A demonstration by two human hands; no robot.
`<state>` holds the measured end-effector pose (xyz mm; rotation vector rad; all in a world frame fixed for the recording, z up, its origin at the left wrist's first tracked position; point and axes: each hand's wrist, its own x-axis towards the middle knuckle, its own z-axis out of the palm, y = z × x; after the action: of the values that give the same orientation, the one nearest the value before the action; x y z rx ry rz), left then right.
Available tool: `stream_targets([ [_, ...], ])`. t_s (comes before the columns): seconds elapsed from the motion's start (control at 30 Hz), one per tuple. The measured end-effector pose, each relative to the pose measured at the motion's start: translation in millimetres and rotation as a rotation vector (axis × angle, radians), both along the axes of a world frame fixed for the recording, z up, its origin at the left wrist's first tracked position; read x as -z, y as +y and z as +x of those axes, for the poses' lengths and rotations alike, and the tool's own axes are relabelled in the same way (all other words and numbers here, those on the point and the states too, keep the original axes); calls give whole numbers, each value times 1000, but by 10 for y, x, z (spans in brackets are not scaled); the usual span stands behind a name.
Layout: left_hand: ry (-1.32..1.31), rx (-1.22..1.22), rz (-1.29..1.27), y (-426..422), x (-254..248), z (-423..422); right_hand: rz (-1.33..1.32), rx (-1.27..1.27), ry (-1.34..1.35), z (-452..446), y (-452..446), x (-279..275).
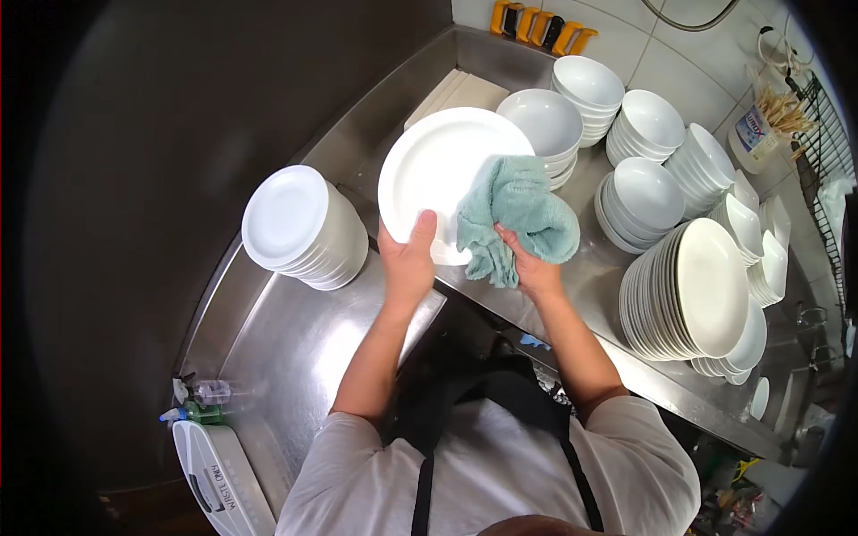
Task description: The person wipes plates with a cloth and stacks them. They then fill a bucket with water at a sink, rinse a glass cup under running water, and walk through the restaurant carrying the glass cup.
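Note:
My left hand (410, 263) grips the near left edge of a round white plate (433, 165), its thumb lying on the upper face. In my right hand (534, 268) is a bunched green cloth (523, 210), pressed against the plate's right side and covering that part of the rim. Left of the plate stands a tall stack of white plates (286, 219). Just behind the cloth a stack of white bowls (542, 125) is partly hidden by the plate.
More white bowls (645, 196) and a big stack of oval plates (710, 290) crowd the steel counter (572, 299) on the right. Orange and black handles (541, 27) line the wall. Spray bottles (204, 402) and a white container (219, 473) stand at lower left.

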<state>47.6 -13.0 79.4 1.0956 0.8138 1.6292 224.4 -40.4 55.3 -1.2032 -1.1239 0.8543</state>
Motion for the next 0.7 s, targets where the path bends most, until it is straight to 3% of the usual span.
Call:
stream_targets([
  [0.03, 85, 57, 11, -25, -35, -79, -65, -27, -47, 67, -20, -7],
  [0.13, 340, 230, 31, -34, -327, -364, 108, -218, -431, 491, 88, 6],
  [0.17, 422, 302, 3, -52, -436, -460, 181, -285, -684, 730, 206, 164],
  [0.27, 664, 469, -26, -75, -705, -645, 403, -577, -545, 1116, 419, 178],
  [0.33, 802, 569, -31, -74, -857, -718, 295, -755, -512, 898, 428, -392],
  [0.37, 890, 637, -67, -60, -929, -739, 199, -855, -618, 709, 486, -712],
  [0.4, 990, 635, 56, -43, -849, -737, 100, -951, -724, 537, 512, -901],
  [0.47, 1188, 625, 306, -7, -603, -665, 231, -976, -682, 242, 444, -1004],
  [0.53, 862, 490, 218, -267, -445, -498, 331, -811, -608, 186, 408, -953],
  [0.6, 1038, 248, 201, -376, -266, -392, 397, -461, -501, 334, 466, -739],
  [0.67, 634, 521, -275, -274, -123, -644, 338, -185, -258, 436, 485, -726],
  [0.7, 472, 294, -285, -353, -231, -767, 274, -74, -54, 459, 466, -820],
])
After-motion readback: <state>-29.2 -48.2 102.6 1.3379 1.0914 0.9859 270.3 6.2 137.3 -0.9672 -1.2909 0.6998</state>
